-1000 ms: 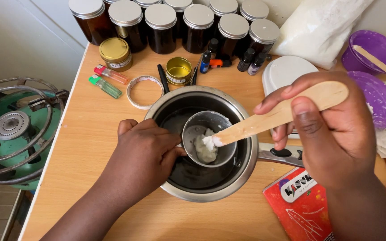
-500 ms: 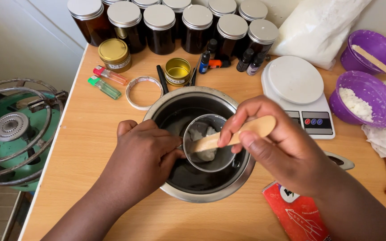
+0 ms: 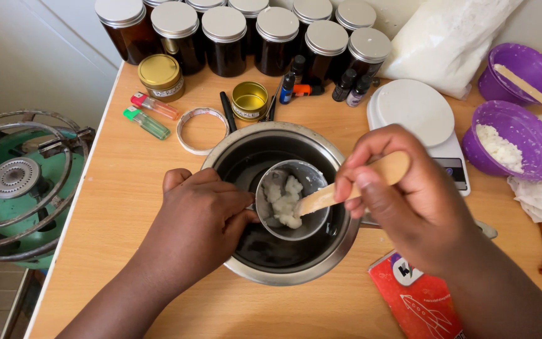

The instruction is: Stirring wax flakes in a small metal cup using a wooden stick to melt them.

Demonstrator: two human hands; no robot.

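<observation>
A steel pot [image 3: 340, 238] stands on the wooden table [image 3: 120, 207] in front of me. Inside it sits a small metal cup [image 3: 312, 227] with white waxy lumps [image 3: 285, 199] in it. My left hand [image 3: 199, 223] grips the cup's left rim inside the pot. My right hand [image 3: 403, 194] holds a flat wooden stick [image 3: 321, 198] by its wide end, with the tip down among the white lumps.
Dark jars with silver lids [image 3: 224, 37] line the back. A gold tin [image 3: 250, 99], two lighters [image 3: 148, 113], a tape ring [image 3: 202, 130], a white scale [image 3: 415, 113], purple bowls [image 3: 512, 138], a white bag [image 3: 446, 37] and a red booklet [image 3: 418, 301] surround the pot. A gas burner [image 3: 17, 179] stands to the left.
My right hand came down from over the scale to the pot's rim. The stick moved through the cup, and the white mass now lies broken into lumps.
</observation>
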